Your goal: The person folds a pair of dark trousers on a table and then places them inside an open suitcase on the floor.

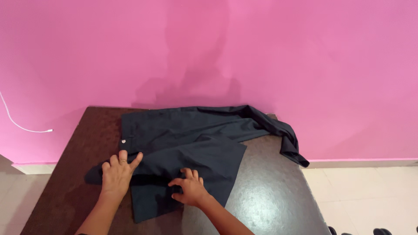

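I am pressing my left hand (116,173) flat, fingers spread, on the trousers (191,143) near their waistband button (123,141). My right hand (188,188) is lying palm down with fingers curled, pressing a fold of the cloth. One pair of trousers is lying on one dark table (270,191), a leg trailing off the far right edge.

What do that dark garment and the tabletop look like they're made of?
The dark garment looks like thin woven cloth, matte navy: it creases and drapes limply over the edge. The tabletop seems polished speckled stone or laminate, dark brown and glossy, since it shows light reflections.
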